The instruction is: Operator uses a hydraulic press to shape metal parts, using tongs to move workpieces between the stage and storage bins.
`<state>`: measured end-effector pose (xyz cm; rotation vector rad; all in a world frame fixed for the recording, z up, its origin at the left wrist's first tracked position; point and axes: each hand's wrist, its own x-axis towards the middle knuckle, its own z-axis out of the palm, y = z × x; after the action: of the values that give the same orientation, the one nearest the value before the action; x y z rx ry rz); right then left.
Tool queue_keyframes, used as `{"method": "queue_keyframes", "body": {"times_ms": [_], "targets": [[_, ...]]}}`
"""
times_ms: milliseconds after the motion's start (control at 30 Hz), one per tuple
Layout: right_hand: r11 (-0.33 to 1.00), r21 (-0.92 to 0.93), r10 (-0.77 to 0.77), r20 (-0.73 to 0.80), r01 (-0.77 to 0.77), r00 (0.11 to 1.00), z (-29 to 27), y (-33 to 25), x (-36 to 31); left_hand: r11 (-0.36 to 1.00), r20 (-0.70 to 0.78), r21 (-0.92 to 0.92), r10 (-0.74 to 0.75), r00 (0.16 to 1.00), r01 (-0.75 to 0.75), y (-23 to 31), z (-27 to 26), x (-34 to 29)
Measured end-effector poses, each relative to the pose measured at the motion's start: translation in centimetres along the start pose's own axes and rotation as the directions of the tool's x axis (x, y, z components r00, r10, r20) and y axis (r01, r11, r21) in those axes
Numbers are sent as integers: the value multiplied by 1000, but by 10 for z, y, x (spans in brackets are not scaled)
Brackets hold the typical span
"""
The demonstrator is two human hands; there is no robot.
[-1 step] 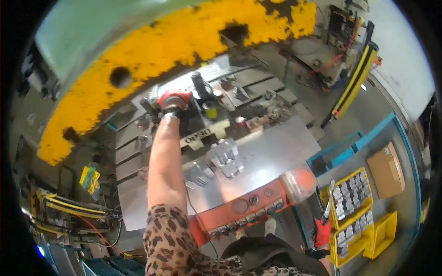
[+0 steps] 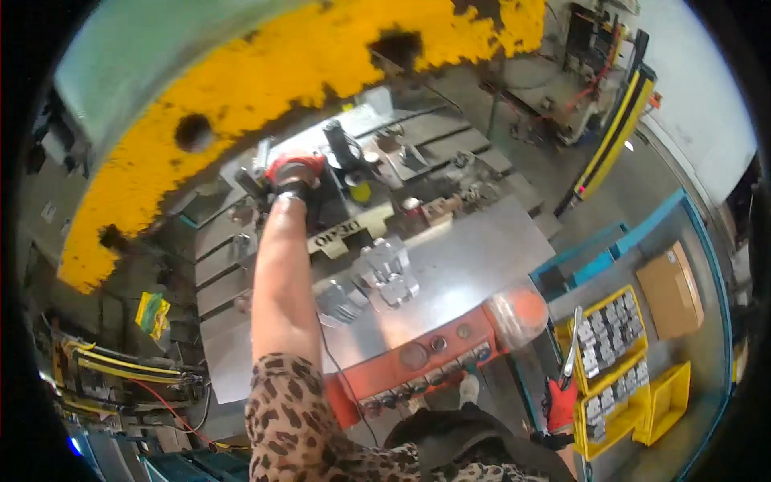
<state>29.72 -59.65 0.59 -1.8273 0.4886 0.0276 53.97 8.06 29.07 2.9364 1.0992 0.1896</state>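
My left hand [image 2: 295, 167], in a red glove, reaches to the die tooling under the press; its fingers are hidden, so what they touch cannot be made out. Beside it stands a dark cylindrical post [image 2: 341, 145], with a yellow-marked round piece [image 2: 358, 189] nearer me. My right hand [image 2: 560, 403], also red-gloved, is closed around a long silver hand tool [image 2: 572, 349] pointing up, close to the yellow bins. Grey cast metal parts [image 2: 389, 271] sit on the bright metal plate [image 2: 466, 249], with ribbed grey pieces [image 2: 342, 302] to their left.
A thick yellow press edge [image 2: 273, 68] arches over the left hand. An orange control panel [image 2: 418, 361] with gauges and knobs stands before me. At the right, a yellow bin [image 2: 585, 386] holds several grey parts, near another yellow bin [image 2: 668, 406] and a cardboard box [image 2: 671, 291].
The whole view has shifted slightly, with the press and table now a little farther left. My left hand stays at the tooling and my right hand still grips the silver hand tool.
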Motion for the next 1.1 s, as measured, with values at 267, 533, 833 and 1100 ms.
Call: {"method": "queue_keyframes", "body": {"times_ms": [267,533,833,1100], "targets": [[645,-203,-528,579,737,622,79,-202,-44,975,-11,-158,-157,988,153,-3,-11,-8],[504,-136,-399,839,853,370,171,-225,-17,977,-182,-97,-206,962,190,-2,-12,-9],[539,-19,-434,851,842,297,167,-224,-7,969,-146,-245,-8,989,-28,-65,-46,-112],[651,17,-423,838,759,344,127,-221,-17,921,98,-163,-342,935,354,-167,-9,-277]]}}
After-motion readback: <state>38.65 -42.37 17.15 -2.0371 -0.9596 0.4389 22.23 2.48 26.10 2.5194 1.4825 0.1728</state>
